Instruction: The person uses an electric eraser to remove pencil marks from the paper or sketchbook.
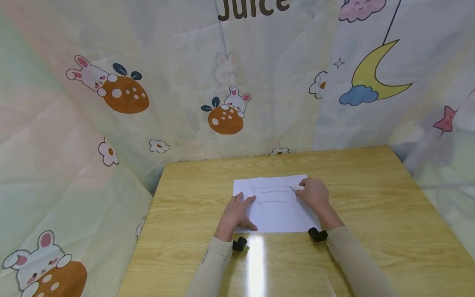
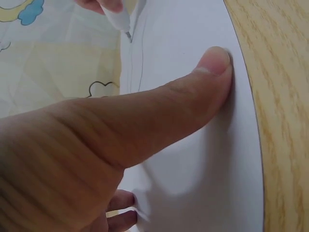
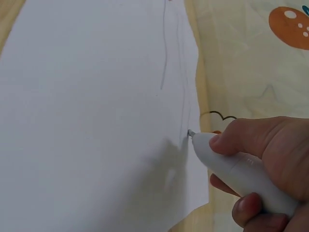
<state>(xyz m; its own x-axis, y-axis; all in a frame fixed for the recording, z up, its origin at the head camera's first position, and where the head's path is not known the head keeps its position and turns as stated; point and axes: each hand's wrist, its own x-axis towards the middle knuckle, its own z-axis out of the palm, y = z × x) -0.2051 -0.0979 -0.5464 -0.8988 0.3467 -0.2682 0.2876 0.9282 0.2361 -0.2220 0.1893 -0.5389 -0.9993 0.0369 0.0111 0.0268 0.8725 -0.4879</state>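
Observation:
A white sheet of paper lies on the wooden table, crossed by a few thin grey lines, slightly curved and roughly parallel. My left hand rests on its left part, fingers spread. In the left wrist view the thumb presses flat near the sheet's edge. At the sheet's upper right, my right hand grips a thick white pen with a thin grey tip. In the right wrist view, that tip touches the paper at the end of a line by the far edge. The palm hides the pen's rear end.
The wooden table extends around the sheet on all sides. Behind and beside it hangs a printed cloth with rabbits and flowers. Black devices are worn at both wrists, just off the sheet's near edge.

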